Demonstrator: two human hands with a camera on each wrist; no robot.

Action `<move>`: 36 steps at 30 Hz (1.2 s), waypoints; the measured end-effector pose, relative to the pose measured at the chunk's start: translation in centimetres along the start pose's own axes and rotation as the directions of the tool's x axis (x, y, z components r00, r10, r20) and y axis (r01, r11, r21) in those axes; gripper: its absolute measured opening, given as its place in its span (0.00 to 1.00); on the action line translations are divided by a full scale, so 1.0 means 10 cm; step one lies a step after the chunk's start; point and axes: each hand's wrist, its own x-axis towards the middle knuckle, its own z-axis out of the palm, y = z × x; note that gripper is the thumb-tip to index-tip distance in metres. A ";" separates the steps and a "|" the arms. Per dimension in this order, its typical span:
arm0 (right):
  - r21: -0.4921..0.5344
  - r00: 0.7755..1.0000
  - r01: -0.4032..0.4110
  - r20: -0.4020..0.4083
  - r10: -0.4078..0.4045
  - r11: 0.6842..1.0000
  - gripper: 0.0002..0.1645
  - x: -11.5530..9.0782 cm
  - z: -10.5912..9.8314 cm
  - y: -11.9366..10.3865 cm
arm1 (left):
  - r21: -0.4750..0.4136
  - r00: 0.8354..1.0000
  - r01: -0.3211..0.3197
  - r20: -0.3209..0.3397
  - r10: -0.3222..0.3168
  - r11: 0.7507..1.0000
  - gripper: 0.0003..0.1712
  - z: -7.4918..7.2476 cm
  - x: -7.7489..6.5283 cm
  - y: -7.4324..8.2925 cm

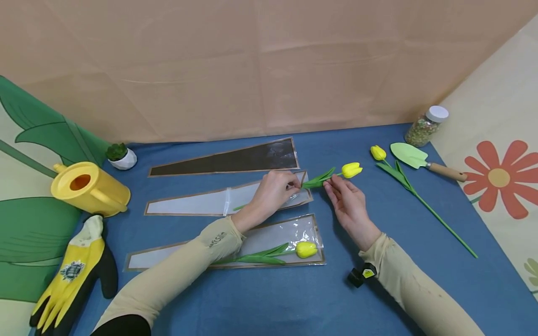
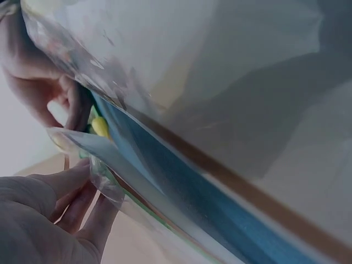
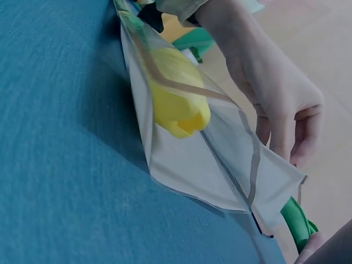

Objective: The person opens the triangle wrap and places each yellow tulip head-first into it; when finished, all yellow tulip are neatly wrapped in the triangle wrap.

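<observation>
— Our right hand [image 1: 349, 204] pinches the yellow-bloomed, green-leaved tulip [image 1: 318, 180]; which way does the tulip lie from us?
— Its bloom [image 1: 351, 170] sits just beyond that hand; its stem [image 1: 239, 207] runs leftward into the long, tapered, clear-faced sleeve with a brown border [image 1: 189, 205], long axes roughly in line.
— And our left hand [image 1: 272, 192]?
— It pinches that sleeve's wide end. Below spreads our blue cloth-covered bench [image 1: 252, 303]; behind rises a tan sheet [image 1: 252, 70].

One yellow tulip [image 1: 314, 184] has its slender green stem inside the tapered, brown-edged, clear-fronted middle sleeve [image 1: 201, 203], its bloom and most leaf projecting past the sleeve's wide end.
</observation>
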 end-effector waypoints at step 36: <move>-0.490 0.993 0.112 0.096 -0.074 0.864 0.16 0.03 0.14 0.44 | 0.020 1.000 0.009 -0.016 -0.008 1.000 0.03 -0.02 0.00 0.09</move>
